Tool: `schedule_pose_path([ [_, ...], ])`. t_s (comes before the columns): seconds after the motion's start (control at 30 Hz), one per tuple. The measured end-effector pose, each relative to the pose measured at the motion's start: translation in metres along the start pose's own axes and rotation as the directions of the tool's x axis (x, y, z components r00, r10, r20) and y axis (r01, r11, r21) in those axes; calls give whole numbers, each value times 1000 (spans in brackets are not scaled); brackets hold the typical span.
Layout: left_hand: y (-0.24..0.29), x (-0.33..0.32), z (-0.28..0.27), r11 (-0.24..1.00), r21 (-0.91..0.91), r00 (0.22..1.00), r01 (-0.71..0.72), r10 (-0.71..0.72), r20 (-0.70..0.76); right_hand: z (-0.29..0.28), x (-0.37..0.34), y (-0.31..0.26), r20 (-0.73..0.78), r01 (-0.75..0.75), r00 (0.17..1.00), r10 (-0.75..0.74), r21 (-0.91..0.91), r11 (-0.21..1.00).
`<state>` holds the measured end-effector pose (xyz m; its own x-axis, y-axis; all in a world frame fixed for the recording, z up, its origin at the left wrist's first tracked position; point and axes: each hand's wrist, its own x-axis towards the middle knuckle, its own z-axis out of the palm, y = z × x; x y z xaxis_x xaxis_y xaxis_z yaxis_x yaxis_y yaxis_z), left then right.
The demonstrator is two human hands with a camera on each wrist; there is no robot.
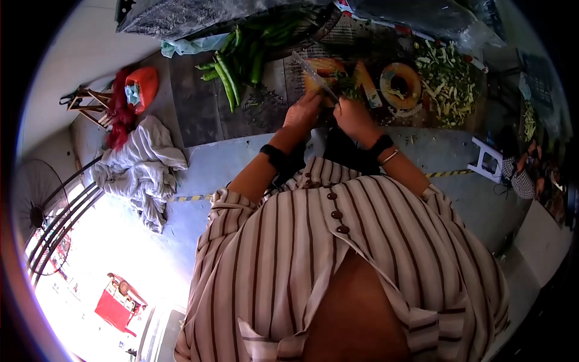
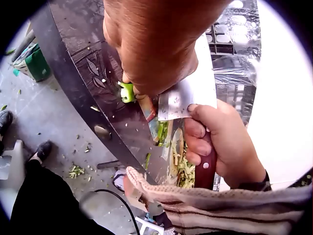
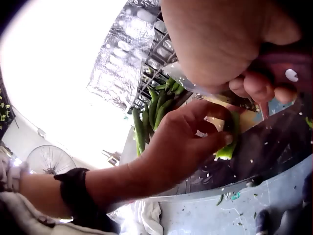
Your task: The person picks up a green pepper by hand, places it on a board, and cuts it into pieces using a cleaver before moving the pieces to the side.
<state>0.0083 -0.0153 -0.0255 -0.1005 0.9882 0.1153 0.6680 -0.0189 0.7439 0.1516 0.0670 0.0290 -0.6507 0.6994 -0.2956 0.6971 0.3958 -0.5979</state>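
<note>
My left hand (image 1: 303, 113) is at the near edge of the dark tabletop (image 1: 193, 114). Its thumb and fingers pinch a cut green pepper (image 3: 226, 151), whose pale open end shows in the left wrist view. The right hand (image 1: 357, 119) grips a cleaver by its reddish-brown handle (image 2: 205, 169), thumb against the wide metal blade (image 2: 175, 102). That blade slants up and left across the table in the head view, close beside the left hand. Chopped green bits (image 1: 345, 84) lie just beyond the hands. Part of the pepper is hidden behind my left fingers.
Long whole green peppers (image 1: 228, 81) are heaped at the back left of the table. A wide spread of sliced pieces (image 1: 446, 90) covers its right side. Plastic-wrapped goods (image 1: 199, 21) line the far edge. A white stool (image 1: 486, 159) stands on the floor at right.
</note>
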Motion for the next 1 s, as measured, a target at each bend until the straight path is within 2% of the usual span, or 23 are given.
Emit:
schedule_pose_path([
  [0.1, 2, 0, -2, 997, 43, 993, 59, -63, 97, 10, -8, 3, -9, -4, 1000, 4, -5, 1000],
  [0.4, 2, 0, -1, 998, -9, 994, 69, -68, 84, 21, 1, 2, 68, -56, 996, 52, 57, 997],
  [0.47, 1, -1, 0, 998, 1, 994, 61, -61, 89, 29, 14, 1, -48, 30, 998, -28, 40, 999],
  [0.53, -4, -4, 5, 998, 18, 995, 57, -58, 79, 25, 33, -1, -65, 66, 996, -62, 59, 996],
  [0.57, -7, -7, 6, 999, 41, 999, 4, -6, 45, 25, 38, -5, -79, 97, 993, -91, 84, 992],
  [0.6, -8, -2, 3, 996, 69, 998, -57, 57, 9, 25, 42, -4, -91, 112, 990, -104, 83, 990],
  [0.67, -7, -2, 3, 998, 21, 998, -53, 53, -34, 23, 37, 7, -155, 94, 985, -76, 111, 989],
  [0.73, -5, -4, 3, 1000, 16, 1000, 11, -11, 2, 15, 23, 10, -140, 93, 987, -78, 103, 990],
  [0.8, -5, -7, 4, 1000, 17, 1000, 9, -9, 0, 9, 6, 10, -8, 48, 999, -48, 44, 998],
  [0.87, -6, -5, 4, 1000, -10, 999, -15, 14, -52, 10, -7, 4, -10, 12, 1000, -11, 51, 999],
  [1.0, -1, -3, 0, 1000, -18, 1000, 13, -13, -26, 7, -15, -1, 36, -36, 999, 34, 43, 998],
])
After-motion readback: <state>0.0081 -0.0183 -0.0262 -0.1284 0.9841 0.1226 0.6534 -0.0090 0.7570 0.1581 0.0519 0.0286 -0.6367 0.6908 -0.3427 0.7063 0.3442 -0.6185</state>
